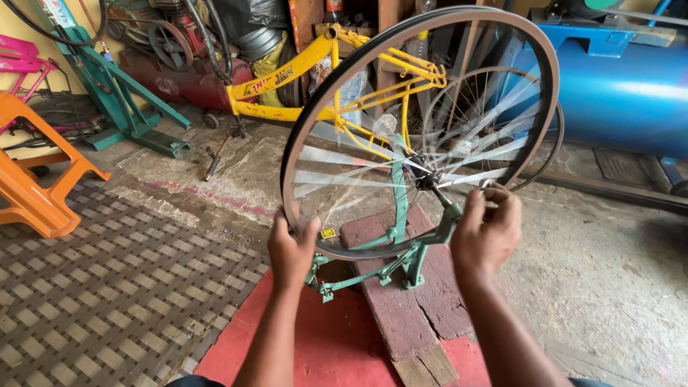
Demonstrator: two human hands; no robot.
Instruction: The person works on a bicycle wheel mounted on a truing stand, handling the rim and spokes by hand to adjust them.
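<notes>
We steady a bicycle wheel on its green truing stand, our left hand clasping the rim, our right hand pinching a small tool, mostly hidden. A small yellow sticker marks the rim; blurred spokes.

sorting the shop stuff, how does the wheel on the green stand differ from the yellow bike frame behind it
The spoked bicycle wheel with the dark rim is round, mounted on the green metal stand, its spokes blurred; the yellow bicycle frame is angular tubing, resting by the floor clutter, sharp. The left hand grips the wheel's rim and the right hand is near its hub; no hand touches the frame. Both are bicycle parts.
</notes>
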